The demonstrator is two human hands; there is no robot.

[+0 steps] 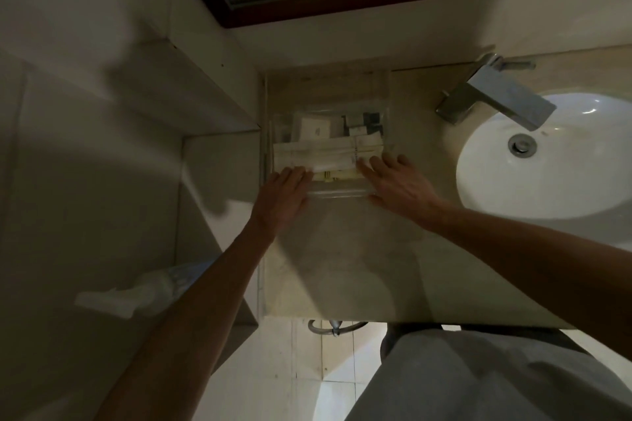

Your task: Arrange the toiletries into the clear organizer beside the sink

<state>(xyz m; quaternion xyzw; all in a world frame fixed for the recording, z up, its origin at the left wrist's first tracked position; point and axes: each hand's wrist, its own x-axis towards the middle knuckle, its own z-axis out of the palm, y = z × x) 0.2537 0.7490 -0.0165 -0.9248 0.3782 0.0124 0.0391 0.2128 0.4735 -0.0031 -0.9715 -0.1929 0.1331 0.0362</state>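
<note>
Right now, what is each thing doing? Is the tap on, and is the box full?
Faucet: no water running.
Sink: empty, dry-looking.
Clear organizer: holding packets, front part still bare.
Long white packets: lying flat across the organizer.
Left hand: flat, fingers on the packets.
Right hand: flat, fingertips on the packets.

Clear organizer (345, 193) full of toiletries (318, 155)

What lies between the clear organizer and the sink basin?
In the head view, only bare countertop lies between the organizer and the sink; the faucet stands further back, reaching over the basin.
</note>
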